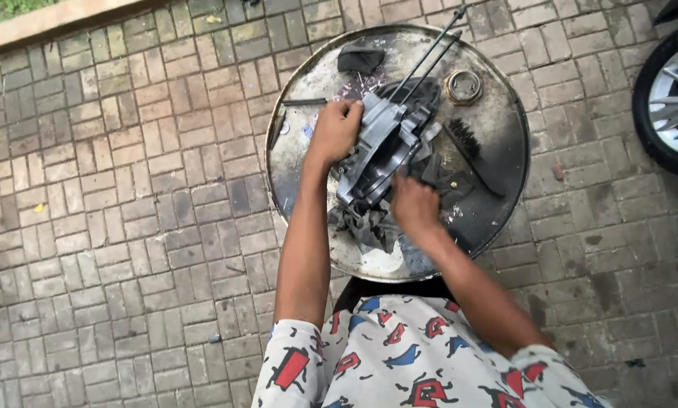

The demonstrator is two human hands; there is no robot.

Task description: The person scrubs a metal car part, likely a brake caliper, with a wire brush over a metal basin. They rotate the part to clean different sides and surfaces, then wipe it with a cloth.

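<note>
A grey metal engine cover [380, 151] lies tilted on top of a round metal drum lid [498, 121]. My left hand [335, 128] grips the cover's upper left edge. Pressed against the cover's lower right side, my right hand [413, 204] has its fingers closed, and what they hold is hidden. A dark oily rag [369, 223] lies under the cover's lower end.
On the drum lid lie a black brush [471, 151], a metal ring [464, 86], a dark cloth [360, 57] and two thin black rods [433, 47]. Brick paving [127, 189] surrounds the drum. A vehicle wheel [675, 98] stands at the right edge.
</note>
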